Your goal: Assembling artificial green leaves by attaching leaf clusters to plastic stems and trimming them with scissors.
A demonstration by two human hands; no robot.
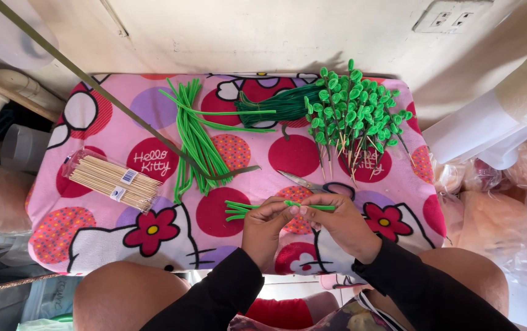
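Hands meet over the near edge of the pink cloth (171, 239). Left hand (265, 227) and right hand (341, 222) both pinch a green stick (312, 207) between thumb and fingers, fingertips closed on it. Behind the hands, on the cloth, lie scissors (303, 181), loose green sticks (199, 138), and finished green leaves on skewers (352, 110). To the far left of the hands lies a pack of wooden skewers (113, 181).

Cream wall (263, 30) — white socket plate (452, 15) — pink cartoon-print table (171, 242)
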